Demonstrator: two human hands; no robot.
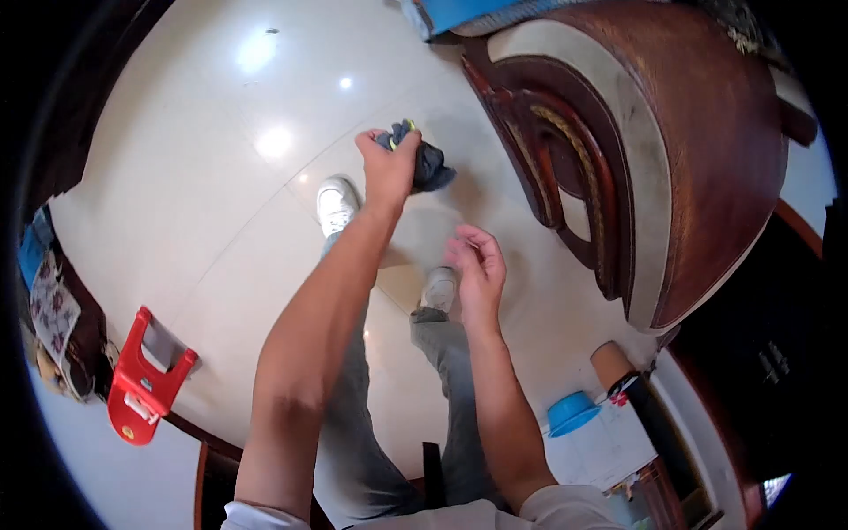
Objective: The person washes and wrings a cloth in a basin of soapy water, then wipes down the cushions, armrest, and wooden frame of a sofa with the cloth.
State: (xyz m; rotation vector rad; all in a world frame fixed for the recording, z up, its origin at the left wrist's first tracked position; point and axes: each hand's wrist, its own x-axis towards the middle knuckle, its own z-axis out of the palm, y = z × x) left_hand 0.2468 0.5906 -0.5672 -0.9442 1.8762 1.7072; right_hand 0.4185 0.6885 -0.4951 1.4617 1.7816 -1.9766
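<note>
My left hand [389, 168] reaches forward over the floor, its fingers pinched on a crumpled dark grey cloth [430, 168] with bright yellow-green trim. The cloth hangs down to the right of that hand; whether it is a sock, a glove or something else I cannot tell. My right hand [478, 263] is lower and nearer to me, apart from the cloth. Its fingers are partly curled and spread, with nothing visible in them.
A brown leather sofa [707, 150] with a carved wooden front stands on the right. On the left is a red plastic chair [146, 380]. A blue basin [572, 413] sits at lower right. My white shoes [336, 205] are on the glossy tiled floor [221, 203].
</note>
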